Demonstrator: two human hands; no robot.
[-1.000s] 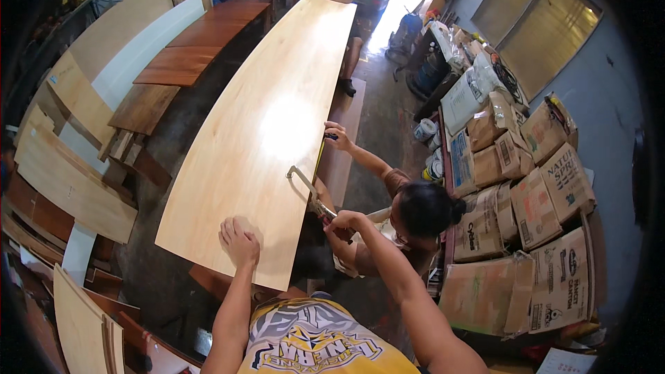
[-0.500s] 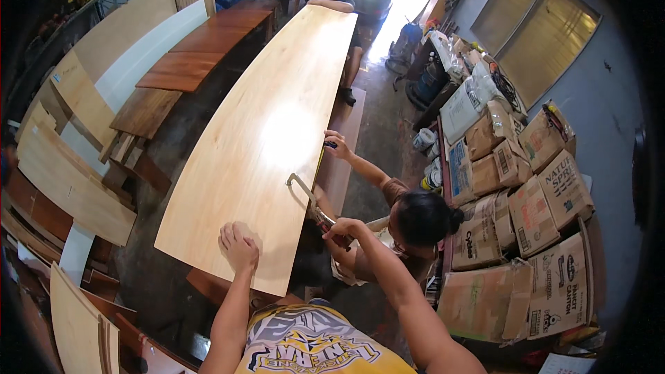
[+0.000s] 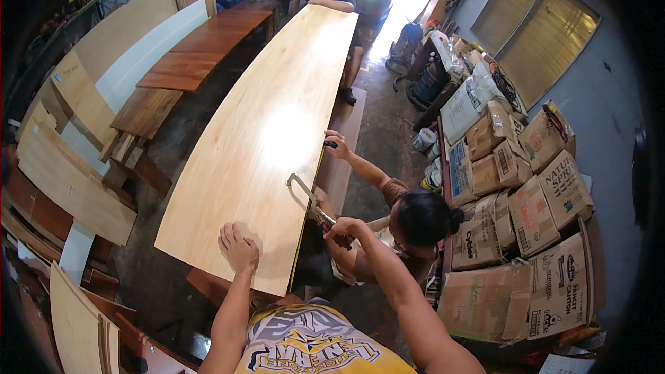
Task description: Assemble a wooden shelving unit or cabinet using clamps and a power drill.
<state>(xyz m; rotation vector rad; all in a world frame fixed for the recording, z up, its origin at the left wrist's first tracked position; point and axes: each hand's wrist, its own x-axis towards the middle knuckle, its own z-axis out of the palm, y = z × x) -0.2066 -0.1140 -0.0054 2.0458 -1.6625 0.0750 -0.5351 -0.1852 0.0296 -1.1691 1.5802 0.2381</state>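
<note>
The left hand (image 3: 239, 246) rests, fingers released, on the plywood panel (image 3: 228, 173). Beside the panel's right edge, the right hand (image 3: 346, 227) grasps a locking C-clamp (image 3: 321, 215).

Smooth, glossy wooden panel (image 3: 249, 152), metal clamp (image 3: 320, 215) (boxes (image 3: 478, 301) in matt cardboard)

A long, pale wooden panel (image 3: 228, 159) bears a worker's left hand (image 3: 239, 246), palm down by its near edge, and the tip of a locking clamp (image 3: 302, 185) inside its right edge. A second person's forearm (image 3: 332, 5) lies across the far edge; a thin yellow strip (image 3: 296, 257) lines the right.
</note>
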